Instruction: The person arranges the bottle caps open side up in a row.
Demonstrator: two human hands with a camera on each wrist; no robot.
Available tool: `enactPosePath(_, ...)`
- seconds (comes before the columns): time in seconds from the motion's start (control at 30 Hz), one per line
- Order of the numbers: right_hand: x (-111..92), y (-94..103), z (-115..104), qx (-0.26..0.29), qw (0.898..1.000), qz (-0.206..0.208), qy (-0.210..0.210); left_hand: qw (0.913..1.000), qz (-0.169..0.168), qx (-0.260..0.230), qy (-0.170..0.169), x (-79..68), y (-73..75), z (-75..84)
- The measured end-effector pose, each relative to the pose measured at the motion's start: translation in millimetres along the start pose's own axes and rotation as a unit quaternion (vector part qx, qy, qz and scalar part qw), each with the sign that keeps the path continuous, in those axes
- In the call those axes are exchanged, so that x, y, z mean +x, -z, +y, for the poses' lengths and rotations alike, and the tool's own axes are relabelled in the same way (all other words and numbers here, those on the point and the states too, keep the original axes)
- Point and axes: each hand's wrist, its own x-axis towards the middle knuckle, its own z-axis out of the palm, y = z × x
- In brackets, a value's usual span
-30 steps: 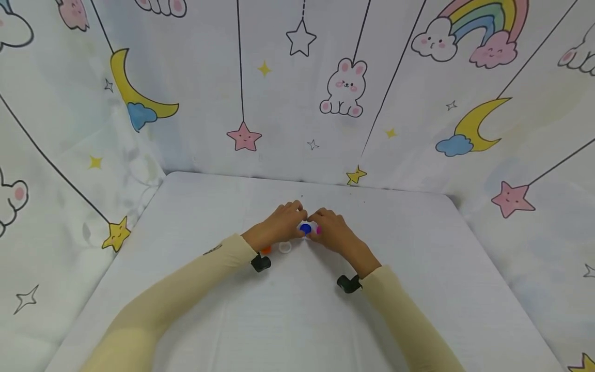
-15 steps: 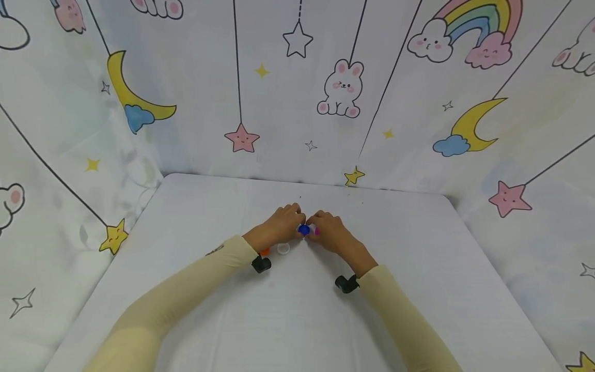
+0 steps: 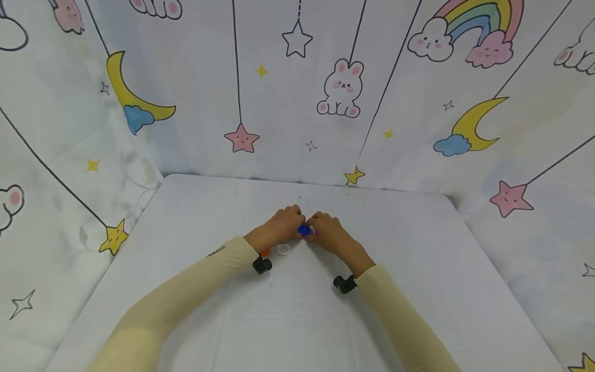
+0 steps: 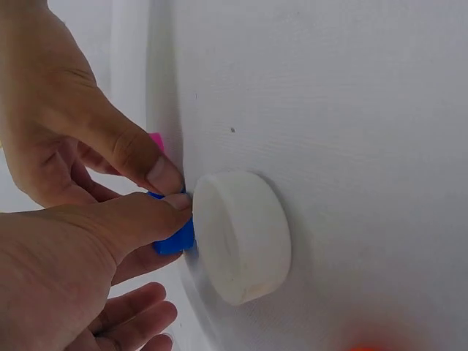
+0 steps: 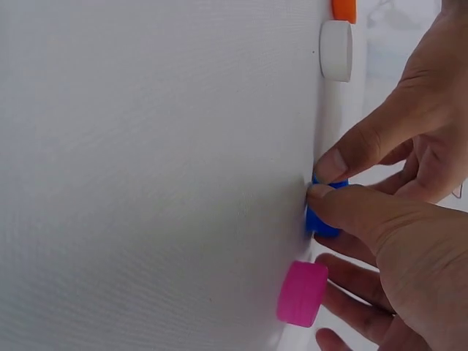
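A blue bottle cap (image 3: 303,230) stands on the white tabletop between my two hands. My left hand (image 3: 281,226) pinches it from the left, its thumb (image 4: 150,219) on the near side. From the other side my right hand (image 3: 331,232) pinches the same cap, and the thumb tips nearly meet. A pink bottle cap (image 5: 302,294) sits beside the right hand's fingers, mostly covered in the head view. To the left is a white bottle cap (image 4: 241,238) standing apart from the hands. An orange bottle cap (image 5: 344,10) lies beyond it, partly behind my left wrist in the head view.
The table (image 3: 260,320) has a white cover. Patterned cloth walls (image 3: 204,93) rise at its back and sides. A black wrist camera (image 3: 262,265) hangs under the left wrist, another camera (image 3: 344,284) under the right.
Both hands stay at the blue cap with only slight finger movement. The pink cap shows a little less beside the right hand. The head view has shifted slightly.
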Motion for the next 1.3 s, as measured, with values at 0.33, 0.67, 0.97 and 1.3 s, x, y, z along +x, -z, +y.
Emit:
enactPosePath(0.33,-1.1,1.0,-1.5,0.006,1.0,-0.002,-0.007,0.9999,0.004,0.012,-0.001,0.5,-1.4,-0.1)
enactPosePath(0.67,-1.3,0.8,-1.4,0.006,1.0,-0.006,-0.005,0.9998,0.018,-0.007,-0.009,-2.3,-5.0,-1.4)
enactPosePath(0.97,-5.1,12.3,-6.8,-0.016,1.0,0.001,0.003,0.9972,0.061,-0.006,-0.044,-9.3,-7.0,-5.7)
enactPosePath(1.3,-11.8,28.1,-8.8,0.03,0.999,-0.021,-0.008,0.984,0.138,0.042,-0.104,-24.8,0.2,-0.8)
